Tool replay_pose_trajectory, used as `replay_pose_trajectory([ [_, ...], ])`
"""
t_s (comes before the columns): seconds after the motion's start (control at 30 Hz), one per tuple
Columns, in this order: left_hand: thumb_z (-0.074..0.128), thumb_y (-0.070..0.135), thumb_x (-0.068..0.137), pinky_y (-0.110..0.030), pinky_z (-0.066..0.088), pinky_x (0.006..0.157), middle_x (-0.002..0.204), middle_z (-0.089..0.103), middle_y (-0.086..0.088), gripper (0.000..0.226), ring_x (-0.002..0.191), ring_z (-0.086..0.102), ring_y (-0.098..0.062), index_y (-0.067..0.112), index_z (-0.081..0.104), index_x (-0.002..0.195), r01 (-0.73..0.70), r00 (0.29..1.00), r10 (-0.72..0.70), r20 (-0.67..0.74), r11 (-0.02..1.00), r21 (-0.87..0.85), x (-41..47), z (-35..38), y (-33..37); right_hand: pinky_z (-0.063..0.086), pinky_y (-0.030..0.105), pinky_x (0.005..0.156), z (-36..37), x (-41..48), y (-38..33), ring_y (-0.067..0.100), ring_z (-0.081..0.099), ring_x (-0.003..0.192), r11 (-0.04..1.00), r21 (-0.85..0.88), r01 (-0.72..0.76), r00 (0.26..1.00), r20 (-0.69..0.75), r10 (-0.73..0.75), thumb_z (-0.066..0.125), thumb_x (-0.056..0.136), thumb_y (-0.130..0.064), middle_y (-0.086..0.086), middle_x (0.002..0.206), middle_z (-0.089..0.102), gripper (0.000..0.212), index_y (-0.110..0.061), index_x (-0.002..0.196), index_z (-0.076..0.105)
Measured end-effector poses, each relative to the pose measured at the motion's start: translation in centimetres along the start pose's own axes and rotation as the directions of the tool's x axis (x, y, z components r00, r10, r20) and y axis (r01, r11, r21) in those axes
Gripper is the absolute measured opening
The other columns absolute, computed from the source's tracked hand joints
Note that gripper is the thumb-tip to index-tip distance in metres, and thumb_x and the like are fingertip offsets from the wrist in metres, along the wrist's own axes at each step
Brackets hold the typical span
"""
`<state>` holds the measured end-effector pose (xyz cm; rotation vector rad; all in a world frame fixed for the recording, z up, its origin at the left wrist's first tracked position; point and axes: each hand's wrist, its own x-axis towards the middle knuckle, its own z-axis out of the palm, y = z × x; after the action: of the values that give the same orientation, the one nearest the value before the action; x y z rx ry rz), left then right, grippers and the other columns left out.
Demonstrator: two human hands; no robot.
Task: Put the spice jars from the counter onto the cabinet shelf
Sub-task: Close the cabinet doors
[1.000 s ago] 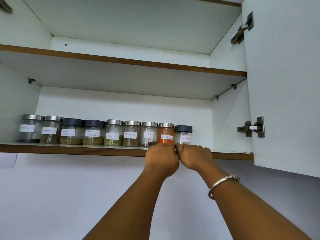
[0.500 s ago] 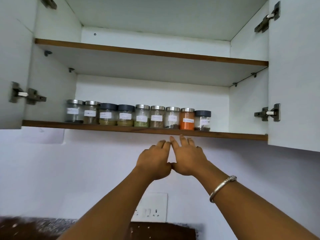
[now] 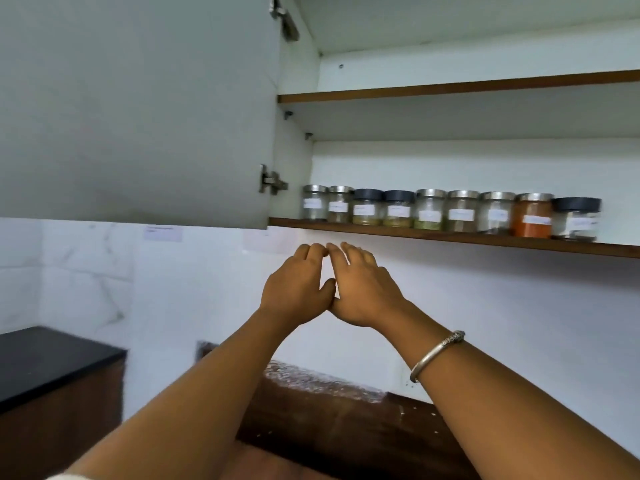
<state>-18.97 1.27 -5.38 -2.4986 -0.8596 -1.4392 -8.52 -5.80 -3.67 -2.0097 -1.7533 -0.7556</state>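
Spice jars (image 3: pixel 450 213) are lined up along cabinet shelf (image 3: pixel 450 237), right of frame, labels fwd for reading. Left hand (image 3: pixel 298 289) & right hand (image 3: pixel 363 292) are held below, center, fingers released, nothing grasped.

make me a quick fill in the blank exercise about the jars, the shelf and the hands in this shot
1. The row on the lower shelf holds ____ spice jars.
2. The orange jar stands second from the ____ end of the row.
3. The left hand and the right hand are both ____, holding no jar.
4. The bangle sits on the ____ wrist.

Missing words: nine; right; empty; right
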Motion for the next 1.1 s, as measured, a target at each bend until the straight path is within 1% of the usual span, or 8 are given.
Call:
replay_pose_trajectory([
  [0.23, 0.055, 0.035, 0.086, -0.033, 0.045, 0.073, 0.13, 0.049, 0.0, 0.046, 0.104, 0.058, -0.023, 0.019, 0.041, 0.127, 0.213, 0.968, -0.193, -0.163, 0.971, 0.112, -5.4, -9.1, -5.8, 0.039, 0.046, 0.098, -1.0, 0.1, -10.8, 0.031, 0.022, 0.137, 0.96, 0.086, 0.266, 0.963, -0.058, -0.262, 0.056, 0.084, -0.041, 0.009, 0.154, 0.018, 0.081, -0.021, 0.148, 0.01],
  [0.33, 0.055, 0.035, 0.085, -0.033, 0.046, 0.07, 0.13, 0.047, 0.0, 0.047, 0.096, 0.06, -0.023, 0.018, 0.039, 0.126, 0.304, 0.933, -0.275, -0.233, 0.947, 0.102, -7.8, -12.3, -7.0, 0.038, 0.047, 0.099, -1.0, -0.7, -14.5, 0.032, 0.022, 0.138, 0.937, 0.144, 0.319, 0.947, -0.076, -0.311, 0.054, 0.085, -0.048, 0.01, 0.154, 0.017, 0.083, -0.02, 0.148, 0.009],
  [0.47, 0.057, 0.033, 0.085, -0.032, 0.042, 0.064, 0.128, 0.043, -0.004, 0.051, 0.089, 0.06, -0.026, 0.012, 0.037, 0.126, 0.35, 0.902, -0.294, -0.317, 0.927, 0.137, -10.6, -16.3, -8.9, 0.035, 0.048, 0.103, -0.8, -1.5, -19.4, 0.032, 0.021, 0.14, 0.919, 0.199, 0.34, 0.94, -0.073, -0.332, 0.055, 0.084, -0.054, 0.01, 0.156, 0.015, 0.087, -0.021, 0.149, 0.005],
  [0.6, 0.06, 0.028, 0.083, -0.029, 0.038, 0.067, 0.126, 0.039, -0.009, 0.054, 0.097, 0.056, -0.029, 0.01, 0.036, 0.127, 0.414, 0.831, -0.325, -0.452, 0.904, 0.11, -11.8, -20.3, -11.4, 0.033, 0.047, 0.105, -1.3, -0.9, -23.4, 0.033, 0.019, 0.141, 0.908, 0.189, 0.373, 0.927, -0.107, -0.359, 0.056, 0.084, -0.054, 0.009, 0.157, 0.011, 0.091, -0.023, 0.149, 0.0],
  [0.7, 0.062, 0.023, 0.081, -0.028, 0.04, 0.07, 0.124, 0.038, -0.012, 0.058, 0.101, 0.053, -0.03, 0.01, 0.034, 0.13, 0.39, 0.811, -0.291, -0.507, 0.915, 0.098, -12.0, -22.3, -13.0, 0.035, 0.047, 0.104, -1.8, 0.0, -26.0, 0.033, 0.019, 0.141, 0.905, 0.184, 0.383, 0.92, -0.17, -0.354, 0.056, 0.085, -0.052, 0.01, 0.157, 0.011, 0.091, -0.022, 0.149, -0.001],
  [0.9, 0.063, 0.021, 0.078, -0.027, 0.04, 0.066, 0.124, 0.034, -0.011, 0.066, 0.091, 0.051, -0.023, 0.011, 0.029, 0.133, 0.322, 0.813, -0.245, -0.528, 0.945, 0.057, -10.9, -24.8, -15.6, 0.039, 0.045, 0.102, -2.2, 2.1, -30.0, 0.037, 0.022, 0.139, 0.907, 0.284, 0.312, 0.924, -0.312, -0.221, 0.058, 0.086, -0.044, 0.014, 0.156, 0.011, 0.089, -0.019, 0.149, 0.0],
  [1.0, 0.057, 0.026, 0.085, -0.029, 0.045, 0.075, 0.132, 0.038, -0.01, 0.062, 0.103, 0.056, -0.027, 0.01, 0.027, 0.137, 0.298, 0.857, -0.271, -0.439, 0.954, -0.006, -10.2, -25.6, -17.1, 0.04, 0.045, 0.1, -1.8, 2.8, -31.8, 0.038, 0.021, 0.139, 0.917, 0.318, 0.243, 0.945, -0.29, -0.15, 0.062, 0.085, -0.041, 0.014, 0.156, 0.008, 0.096, -0.019, 0.148, -0.006],
  [1.1, 0.051, 0.025, 0.089, -0.035, 0.051, 0.082, 0.132, 0.046, -0.003, 0.052, 0.102, 0.059, -0.025, 0.013, 0.03, 0.135, 0.222, 0.901, -0.242, -0.361, 0.97, -0.097, -10.2, -25.4, -17.8, 0.042, 0.046, 0.098, -1.2, 3.2, -32.8, 0.039, 0.021, 0.138, 0.933, 0.325, 0.156, 0.968, -0.24, -0.079, 0.066, 0.083, -0.037, 0.016, 0.156, 0.004, 0.103, -0.02, 0.147, -0.013],
])
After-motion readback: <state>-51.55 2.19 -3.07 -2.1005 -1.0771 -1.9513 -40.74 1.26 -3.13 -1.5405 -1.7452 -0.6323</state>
